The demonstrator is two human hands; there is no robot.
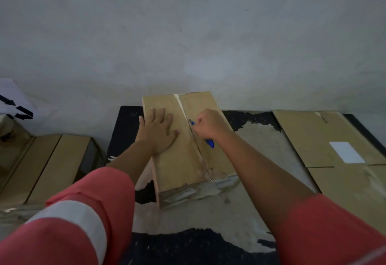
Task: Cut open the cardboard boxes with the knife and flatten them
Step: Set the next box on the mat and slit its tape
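Observation:
A long brown cardboard box (179, 164) lies on the worn black table (188, 246), its taped centre seam running away from me. My left hand (159, 131) presses flat on the box's left top flap, fingers straight. My right hand (207, 124) grips a blue-handled knife (209, 143), with the blade tip at the seam about a third of the way from the far end. Nearer me the seam looks slit, and beyond the knife the tape is whole.
A flattened cardboard box (338, 149) with a white label lies on the table's right side. Several closed brown boxes (48, 166) sit low at the left. A grey wall rises behind the table. White sheet with black arrows (14, 103) at far left.

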